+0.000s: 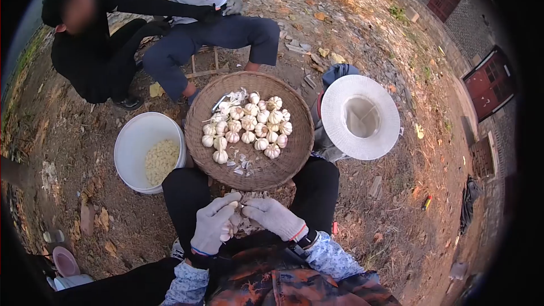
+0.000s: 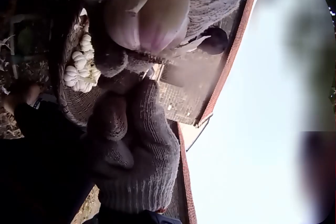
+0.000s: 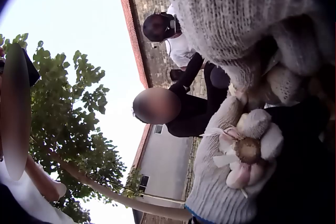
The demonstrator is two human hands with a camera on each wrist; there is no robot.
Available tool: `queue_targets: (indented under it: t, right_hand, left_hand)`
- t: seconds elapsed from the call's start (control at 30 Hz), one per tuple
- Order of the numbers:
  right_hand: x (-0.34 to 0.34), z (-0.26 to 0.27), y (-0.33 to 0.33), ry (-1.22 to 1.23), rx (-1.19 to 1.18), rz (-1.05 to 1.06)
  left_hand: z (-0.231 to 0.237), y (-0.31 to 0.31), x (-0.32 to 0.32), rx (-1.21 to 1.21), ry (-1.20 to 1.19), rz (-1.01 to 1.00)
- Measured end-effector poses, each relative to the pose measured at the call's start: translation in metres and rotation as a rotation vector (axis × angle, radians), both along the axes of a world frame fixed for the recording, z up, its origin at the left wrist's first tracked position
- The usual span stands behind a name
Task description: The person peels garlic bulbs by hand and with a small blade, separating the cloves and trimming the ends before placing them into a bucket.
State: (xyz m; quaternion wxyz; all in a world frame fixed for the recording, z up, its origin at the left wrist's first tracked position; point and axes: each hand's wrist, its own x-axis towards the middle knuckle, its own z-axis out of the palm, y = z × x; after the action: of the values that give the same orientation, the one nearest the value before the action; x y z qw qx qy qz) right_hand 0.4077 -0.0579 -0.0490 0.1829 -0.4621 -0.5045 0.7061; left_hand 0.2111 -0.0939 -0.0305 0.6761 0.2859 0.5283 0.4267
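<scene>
Over the lap, my gloved left hand holds a partly broken-open garlic bulb against its palm. The root end of that bulb faces out in the right wrist view, with pinkish cloves around it. My gloved right hand meets the left fingertips, its thumb and fingers pinching a garlic clove that is mostly hidden by the gloves. Just beyond both hands stands a round wicker basket with many whole garlic bulbs and loose skins in it.
A white bucket of peeled cloves stands left of the basket. At the right, a pale wide-brimmed hat rests on a dark object. Two people sit across the basket. Garlic skins litter the ground below the hands.
</scene>
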Motion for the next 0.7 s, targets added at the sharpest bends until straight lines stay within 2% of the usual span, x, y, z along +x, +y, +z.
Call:
queue_targets:
  t: [0.13,0.23,0.27,0.33,0.4,0.43,0.47,0.53,0.6,0.67,0.7]
  right_hand:
    - [-0.003,0.007,0.001,-0.089,0.065,0.120]
    - [0.007,0.000,0.005,-0.041,0.016,0.270]
    - [0.011,-0.001,0.006,-0.077,0.038,0.283]
    - [0.016,-0.004,0.002,-0.021,0.051,0.150]
    - [0.010,0.027,0.008,-0.087,0.009,-0.080]
    - [0.008,0.019,0.008,-0.007,0.047,-0.166]
    - [0.008,0.014,0.010,0.006,0.069,-0.162]
    - [-0.003,0.027,0.009,0.120,-0.044,-0.213]
    - [-0.004,0.032,0.015,0.089,-0.147,-0.170]
    - [-0.005,0.025,0.014,0.153,-0.223,-0.182]
    - [-0.006,0.027,0.011,0.138,-0.244,-0.181]
  left_hand:
    - [-0.005,0.008,-0.004,-0.148,-0.233,0.148]
    - [-0.004,0.008,0.005,-0.155,-0.230,0.250]
    - [-0.006,0.008,0.002,-0.094,-0.190,0.200]
    - [-0.006,0.006,-0.002,-0.102,-0.229,0.156]
    - [-0.005,0.006,0.000,-0.100,-0.190,0.140]
    - [-0.010,0.002,0.001,-0.087,-0.168,0.111]
    - [-0.013,0.001,0.000,-0.061,-0.145,0.086]
    - [-0.001,0.000,0.007,0.051,0.104,0.029]
    - [-0.017,-0.001,0.005,0.561,0.497,-0.025]
    - [-0.018,-0.004,0.003,0.703,0.695,-0.047]
    - [-0.018,-0.009,0.002,0.683,0.692,-0.046]
